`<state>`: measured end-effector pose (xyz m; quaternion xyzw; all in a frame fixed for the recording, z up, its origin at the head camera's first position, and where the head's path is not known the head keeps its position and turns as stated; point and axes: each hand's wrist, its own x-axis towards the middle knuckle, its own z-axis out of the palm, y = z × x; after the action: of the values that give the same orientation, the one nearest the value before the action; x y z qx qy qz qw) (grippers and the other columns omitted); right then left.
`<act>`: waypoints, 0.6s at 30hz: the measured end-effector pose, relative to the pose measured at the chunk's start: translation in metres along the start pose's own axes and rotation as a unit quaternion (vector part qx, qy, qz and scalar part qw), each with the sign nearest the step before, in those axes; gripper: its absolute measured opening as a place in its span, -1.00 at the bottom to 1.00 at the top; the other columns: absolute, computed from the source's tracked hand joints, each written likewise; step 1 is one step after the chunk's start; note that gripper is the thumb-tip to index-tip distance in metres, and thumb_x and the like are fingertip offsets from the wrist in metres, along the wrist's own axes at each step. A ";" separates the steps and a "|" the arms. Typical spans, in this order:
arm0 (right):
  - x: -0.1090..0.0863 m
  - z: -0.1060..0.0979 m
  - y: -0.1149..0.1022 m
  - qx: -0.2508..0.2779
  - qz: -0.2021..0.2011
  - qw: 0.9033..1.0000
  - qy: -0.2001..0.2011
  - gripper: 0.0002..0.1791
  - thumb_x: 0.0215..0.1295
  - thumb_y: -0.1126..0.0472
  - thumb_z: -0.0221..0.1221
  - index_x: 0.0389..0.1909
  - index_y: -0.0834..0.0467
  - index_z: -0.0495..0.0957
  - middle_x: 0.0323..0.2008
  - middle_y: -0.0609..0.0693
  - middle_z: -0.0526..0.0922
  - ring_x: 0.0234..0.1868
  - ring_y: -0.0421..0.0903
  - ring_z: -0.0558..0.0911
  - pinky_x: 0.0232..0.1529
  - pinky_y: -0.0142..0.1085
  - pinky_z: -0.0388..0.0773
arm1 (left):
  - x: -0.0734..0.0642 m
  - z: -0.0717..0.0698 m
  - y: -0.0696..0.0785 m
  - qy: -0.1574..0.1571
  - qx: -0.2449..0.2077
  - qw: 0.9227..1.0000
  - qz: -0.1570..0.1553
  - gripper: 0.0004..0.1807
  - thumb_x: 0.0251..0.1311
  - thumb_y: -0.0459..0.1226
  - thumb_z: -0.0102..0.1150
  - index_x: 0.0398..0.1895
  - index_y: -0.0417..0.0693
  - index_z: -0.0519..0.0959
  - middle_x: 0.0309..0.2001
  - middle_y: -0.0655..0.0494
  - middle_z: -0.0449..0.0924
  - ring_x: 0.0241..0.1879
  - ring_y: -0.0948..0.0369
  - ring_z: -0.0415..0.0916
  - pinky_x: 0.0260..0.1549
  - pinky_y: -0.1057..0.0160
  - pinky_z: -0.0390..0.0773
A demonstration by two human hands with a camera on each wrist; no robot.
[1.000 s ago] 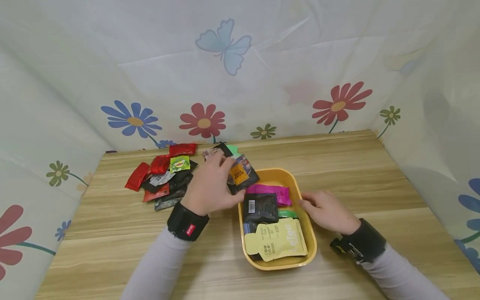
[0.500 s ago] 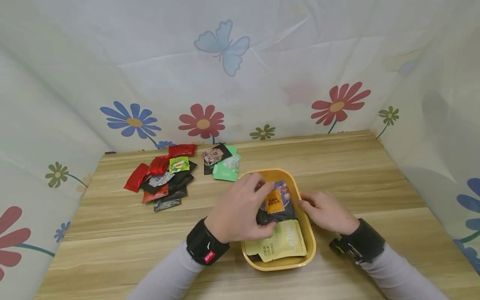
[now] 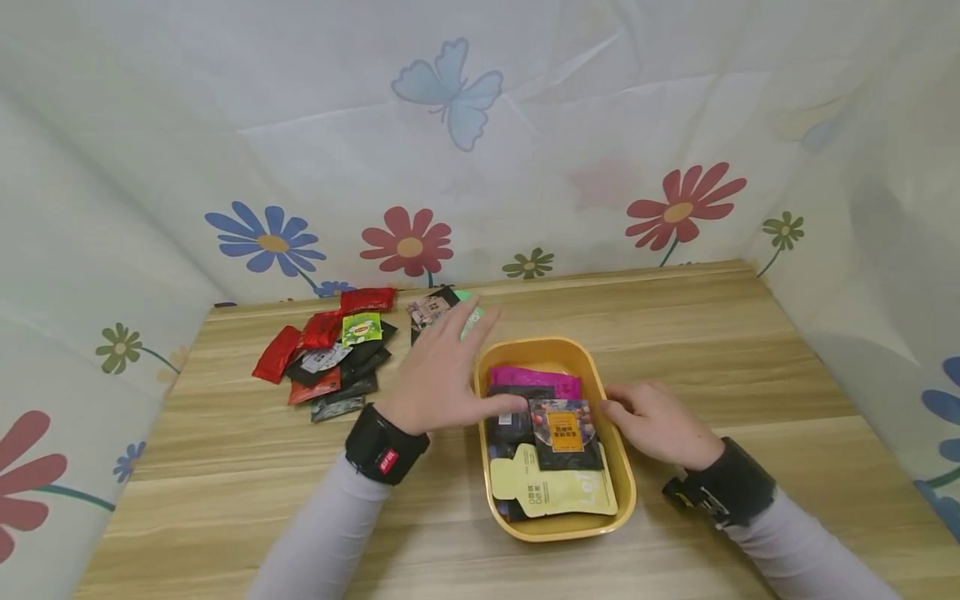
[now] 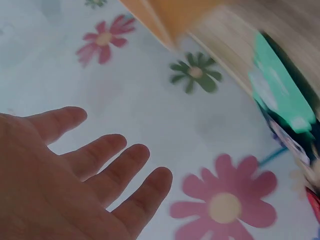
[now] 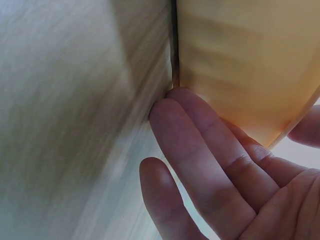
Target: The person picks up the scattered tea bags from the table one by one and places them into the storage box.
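Note:
My left hand (image 3: 442,375) hovers left of the yellow plastic basket (image 3: 624,500), its fingers spread and holding nothing; the left wrist view shows the same bare, extended fingers (image 4: 145,200). A black tea sachet with an orange label (image 3: 564,433) lies in the basket, over a pale yellow pouch (image 3: 525,483) and beside another black sachet (image 3: 510,427). Behind these is a magenta sachet (image 3: 566,385). Against the basket's right outer wall rests my right hand (image 3: 663,425), fingers nearly straight, thumb near the rim; the right wrist view shows the fingertips low on the wall (image 5: 225,50).
Left of the basket, a loose pile holds red sachets (image 3: 277,354), a green-yellow one (image 3: 362,328) and several dark ones (image 3: 337,407). Beyond my left hand lie a patterned black sachet (image 3: 431,310) and a green pouch (image 3: 474,321), partly hidden. A flowered curtain (image 3: 570,125) borders the wooden table.
My left hand carried the orange-labelled sachet from the table into the basket, let it go, and has moved back up and left, opening out. The right hand has stayed at the basket.

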<state>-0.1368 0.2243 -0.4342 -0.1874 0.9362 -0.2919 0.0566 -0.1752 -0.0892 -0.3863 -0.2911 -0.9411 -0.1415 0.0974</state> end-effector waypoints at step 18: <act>-0.002 -0.001 -0.001 -0.014 0.004 1.000 0.005 -0.60 0.45 0.03 0.01 0.07 0.13 0.67 -0.39 -0.16 0.59 -0.40 -0.22 0.48 -0.32 -0.27 0.45 | 0.056 0.028 -0.116 -0.129 -0.007 0.982 -0.140 0.13 0.04 0.36 0.09 0.57 -0.13 0.14 0.51 -0.21 0.11 0.46 -0.16 0.08 0.32 -0.15 0.24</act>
<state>-0.1345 0.2246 -0.4327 -0.1830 0.9413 -0.2793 0.0500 -0.2900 -0.1424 -0.4222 -0.1730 -0.9763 -0.1212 -0.0474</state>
